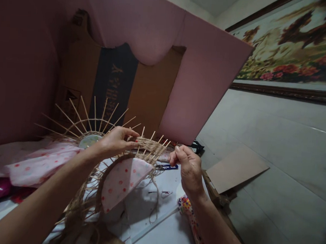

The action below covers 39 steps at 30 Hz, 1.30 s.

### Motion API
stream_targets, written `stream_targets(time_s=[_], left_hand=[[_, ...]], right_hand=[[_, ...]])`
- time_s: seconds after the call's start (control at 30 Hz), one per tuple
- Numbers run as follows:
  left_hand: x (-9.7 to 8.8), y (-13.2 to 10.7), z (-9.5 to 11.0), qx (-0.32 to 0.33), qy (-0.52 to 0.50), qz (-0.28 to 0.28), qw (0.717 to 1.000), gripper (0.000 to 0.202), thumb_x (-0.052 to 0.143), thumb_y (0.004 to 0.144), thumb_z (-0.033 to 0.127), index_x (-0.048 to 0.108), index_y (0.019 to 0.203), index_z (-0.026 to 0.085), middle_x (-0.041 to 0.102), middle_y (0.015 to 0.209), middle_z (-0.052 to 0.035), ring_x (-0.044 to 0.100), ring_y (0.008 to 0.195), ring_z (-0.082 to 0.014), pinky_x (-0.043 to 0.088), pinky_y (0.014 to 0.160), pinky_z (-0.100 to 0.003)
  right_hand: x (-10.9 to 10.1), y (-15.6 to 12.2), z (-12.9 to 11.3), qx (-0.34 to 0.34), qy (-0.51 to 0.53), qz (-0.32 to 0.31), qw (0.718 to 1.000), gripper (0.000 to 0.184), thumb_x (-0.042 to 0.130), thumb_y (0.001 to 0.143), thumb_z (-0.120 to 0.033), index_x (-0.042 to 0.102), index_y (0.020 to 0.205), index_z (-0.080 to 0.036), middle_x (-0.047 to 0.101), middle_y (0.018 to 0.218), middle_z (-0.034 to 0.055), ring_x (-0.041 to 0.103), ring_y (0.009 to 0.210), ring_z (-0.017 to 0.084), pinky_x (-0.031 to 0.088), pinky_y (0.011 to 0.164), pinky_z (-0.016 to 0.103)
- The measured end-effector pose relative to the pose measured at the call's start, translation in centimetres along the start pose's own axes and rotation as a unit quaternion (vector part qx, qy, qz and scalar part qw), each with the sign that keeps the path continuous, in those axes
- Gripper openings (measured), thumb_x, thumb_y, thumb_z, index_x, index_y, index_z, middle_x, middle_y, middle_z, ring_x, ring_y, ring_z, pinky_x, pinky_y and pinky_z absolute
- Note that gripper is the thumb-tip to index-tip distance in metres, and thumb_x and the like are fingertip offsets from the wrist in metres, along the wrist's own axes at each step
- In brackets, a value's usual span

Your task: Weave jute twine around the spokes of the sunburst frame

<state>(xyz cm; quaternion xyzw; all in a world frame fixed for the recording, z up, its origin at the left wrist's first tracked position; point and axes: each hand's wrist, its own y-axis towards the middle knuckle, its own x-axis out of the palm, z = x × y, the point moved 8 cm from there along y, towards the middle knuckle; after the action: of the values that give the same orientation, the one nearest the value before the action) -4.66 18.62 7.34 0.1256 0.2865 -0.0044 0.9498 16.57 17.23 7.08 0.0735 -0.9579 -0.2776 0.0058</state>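
Note:
I hold up a half-woven straw ring (147, 147) with thin wooden spokes sticking out all round it. My left hand (117, 141) is closed on the ring's top edge, fingers pinching the woven band among the spokes. Just right of the band, my right hand (186, 165) is closed in a pinch; a thin straw strand seems to run from it to the weave, though I cannot make it out surely. Inside the ring hangs a white cloth with red dots (122, 180). Loose straw ends (155, 206) dangle below.
A white table (161, 232) lies below with pink dotted cloth (39, 162) at the left and a blue tool (168, 167) near the ring. A pink board (204, 73) and brown cardboard (150, 95) stand behind. A cardboard sheet (236, 168) lies on the grey floor at right.

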Motion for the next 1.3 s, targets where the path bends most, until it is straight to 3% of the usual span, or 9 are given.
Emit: stream_targets(time_s=[0.13,0.57,0.83,0.97,1.3], left_hand=[[0.2,0.0,0.2,-0.002,0.014,-0.010,1.000,0.039,0.062,0.067,0.042,0.073,0.093,0.014,0.070,0.081,-0.0068,0.058,0.070,-0.0182,0.044,0.060,-0.027],[0.0,0.3,-0.5,-0.019,0.021,0.051,0.998,0.037,0.065,0.065,0.037,0.073,0.091,0.012,0.070,0.075,-0.0065,0.058,0.063,-0.0168,0.044,0.053,-0.027],[0.0,0.1,0.2,-0.025,-0.001,0.028,0.999,0.034,0.064,0.067,0.035,0.074,0.091,0.013,0.073,0.085,-0.0080,0.062,0.075,-0.0202,0.047,0.068,-0.030],[0.3,0.0,0.3,-0.021,-0.013,0.013,1.000,0.031,0.064,0.068,0.037,0.074,0.089,0.016,0.072,0.081,-0.0071,0.062,0.072,-0.0197,0.047,0.062,-0.028],[0.0,0.0,0.3,-0.029,-0.014,0.044,0.999,0.032,0.067,0.065,0.032,0.074,0.089,0.013,0.072,0.078,-0.0073,0.061,0.067,-0.0185,0.046,0.057,-0.027]], right_hand=[[-0.1,0.0,0.0,0.006,0.001,0.009,1.000,0.035,0.049,0.090,-0.035,0.051,0.060,-0.018,0.052,0.057,-0.0030,0.047,0.057,0.011,0.038,0.060,0.025],[0.3,-0.3,-0.6,0.005,-0.026,-0.003,1.000,0.033,0.051,0.089,-0.036,0.051,0.061,-0.018,0.053,0.058,-0.0023,0.047,0.057,0.011,0.038,0.058,0.025],[0.2,-0.3,-0.4,0.009,-0.028,0.000,1.000,0.031,0.051,0.088,-0.036,0.052,0.062,-0.018,0.054,0.058,-0.0022,0.046,0.056,0.011,0.038,0.058,0.025],[0.2,-0.3,-0.4,0.011,-0.031,0.002,0.999,0.031,0.051,0.088,-0.036,0.051,0.062,-0.019,0.054,0.058,-0.0020,0.047,0.057,0.011,0.038,0.058,0.025],[0.0,-0.3,-0.8,0.011,-0.063,0.020,0.998,0.019,0.058,0.083,-0.034,0.059,0.073,-0.018,0.061,0.069,0.0002,0.051,0.062,0.012,0.041,0.058,0.024]])
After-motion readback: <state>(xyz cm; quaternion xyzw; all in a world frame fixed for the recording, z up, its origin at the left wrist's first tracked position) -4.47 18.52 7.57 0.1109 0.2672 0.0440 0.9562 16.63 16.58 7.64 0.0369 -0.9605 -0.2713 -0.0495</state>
